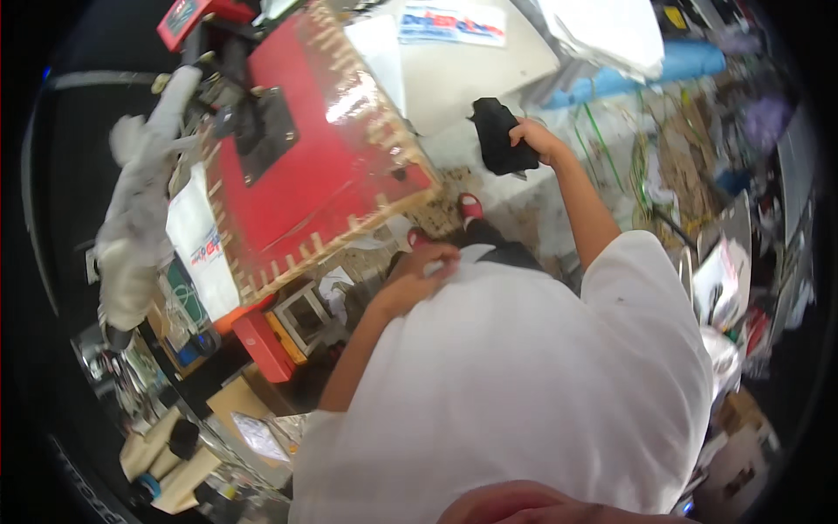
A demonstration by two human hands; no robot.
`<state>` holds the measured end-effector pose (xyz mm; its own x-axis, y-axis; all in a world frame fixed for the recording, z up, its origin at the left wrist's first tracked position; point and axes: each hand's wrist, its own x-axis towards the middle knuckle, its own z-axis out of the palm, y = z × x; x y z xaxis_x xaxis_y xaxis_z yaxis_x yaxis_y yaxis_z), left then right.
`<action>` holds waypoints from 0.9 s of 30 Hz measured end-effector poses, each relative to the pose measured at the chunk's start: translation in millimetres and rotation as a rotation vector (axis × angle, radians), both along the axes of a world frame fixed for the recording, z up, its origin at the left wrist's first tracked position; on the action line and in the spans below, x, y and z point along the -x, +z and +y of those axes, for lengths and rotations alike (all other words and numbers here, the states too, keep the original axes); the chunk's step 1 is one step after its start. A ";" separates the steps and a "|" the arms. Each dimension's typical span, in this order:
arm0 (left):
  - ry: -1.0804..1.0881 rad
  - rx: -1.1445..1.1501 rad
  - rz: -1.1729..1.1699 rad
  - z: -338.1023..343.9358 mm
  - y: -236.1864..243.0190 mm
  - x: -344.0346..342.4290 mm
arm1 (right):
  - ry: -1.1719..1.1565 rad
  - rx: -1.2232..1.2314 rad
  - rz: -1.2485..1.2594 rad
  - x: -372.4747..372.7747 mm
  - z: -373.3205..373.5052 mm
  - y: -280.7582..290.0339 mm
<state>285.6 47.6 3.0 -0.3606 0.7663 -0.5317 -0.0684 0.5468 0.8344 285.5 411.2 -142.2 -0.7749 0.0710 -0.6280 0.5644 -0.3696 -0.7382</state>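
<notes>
My right hand [534, 141] is stretched out ahead and closed round the near right edge of a black piece [502, 131] that looks like folded cloth. The piece hangs over the floor, apart from the red board. Close to my body, my left hand [428, 269] rests at the front of my white shirt [506, 367]. Its fingers are loosely bent and apart, and nothing shows in them. A large red board [323, 166] with a clear cover and tan strips of tape along its rim lies to the left, with a dark metal plate [269, 140] on it.
A pale surface [471, 87] carries a printed white sheet [452, 22] at the far side. White stacked sheets [602, 35] and a blue roll [672, 63] are to its right. Green strips [602, 144] and scraps litter the floor at right. A red box [264, 345] stands below the board.
</notes>
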 end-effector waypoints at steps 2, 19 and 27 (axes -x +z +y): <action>-0.106 -0.212 0.224 35.8 -4.7 11.2 | -0.169 0.233 0.013 -41.5 -16.8 43.0; 0.223 -0.333 0.336 3.7 -28.3 43.4 | -0.099 0.060 0.232 -59.0 -215.2 120.0; 0.444 -0.239 0.734 -100.4 -40.8 81.3 | 0.321 -1.102 0.664 51.9 -269.6 99.2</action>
